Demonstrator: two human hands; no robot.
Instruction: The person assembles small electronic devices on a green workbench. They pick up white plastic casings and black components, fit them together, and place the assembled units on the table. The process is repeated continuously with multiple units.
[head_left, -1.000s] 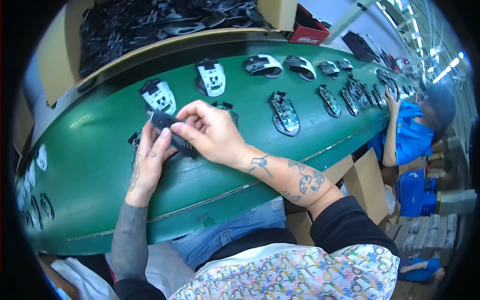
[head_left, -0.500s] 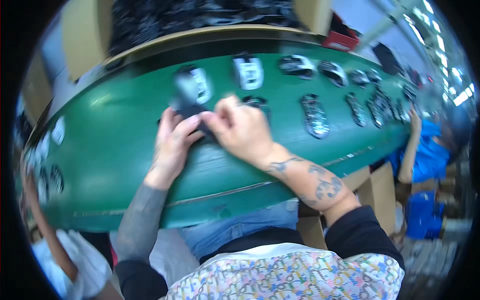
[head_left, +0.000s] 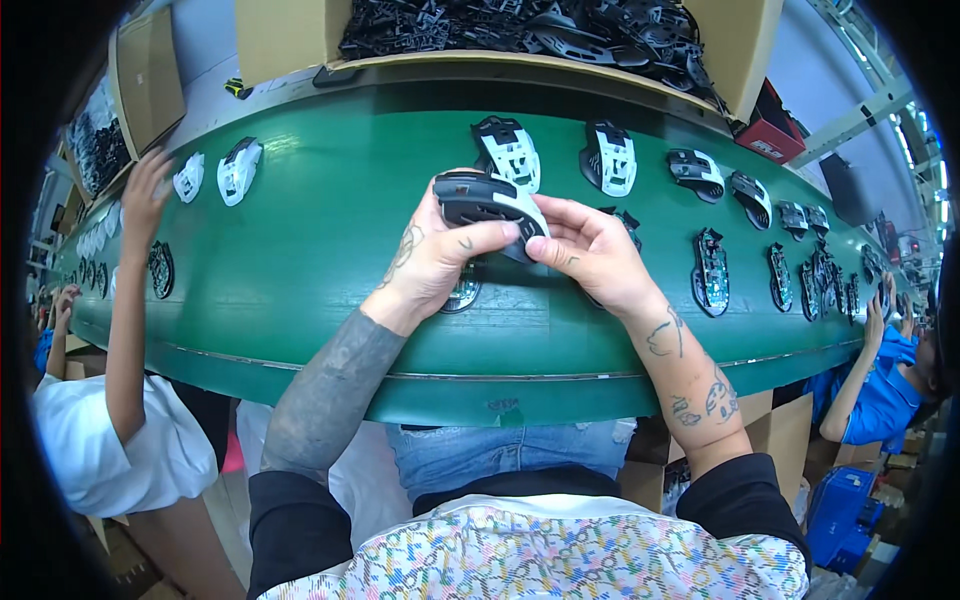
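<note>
Over the green conveyor belt [head_left: 330,270] I hold a black-and-white computer mouse shell [head_left: 480,195] tilted on its side. My left hand [head_left: 425,260] wraps round its left end, thumb along the slotted side. At the other end, my right hand [head_left: 605,260] closes thumb and fingers on the shell's tip. Below my hands a mouse base with a circuit board [head_left: 462,295] lies on the belt, partly covered by my left hand. Just beyond are two white-and-black mouse shells [head_left: 513,150] [head_left: 611,158]. Another mouse base [head_left: 628,222] is partly hidden behind my right hand.
Further right lie more mouse shells [head_left: 697,174] and circuit-board bases [head_left: 711,275]. Two white shells [head_left: 240,170] sit at left. A cardboard box [head_left: 745,60] of black plastic parts stands behind the belt. A co-worker's hand [head_left: 147,190] reaches in at left; another person [head_left: 885,385] works at right.
The held shell has turned, now showing its black-and-white side. My hands have shifted right in the picture, and the view has moved. At left, a co-worker's hand has risen over the belt.
</note>
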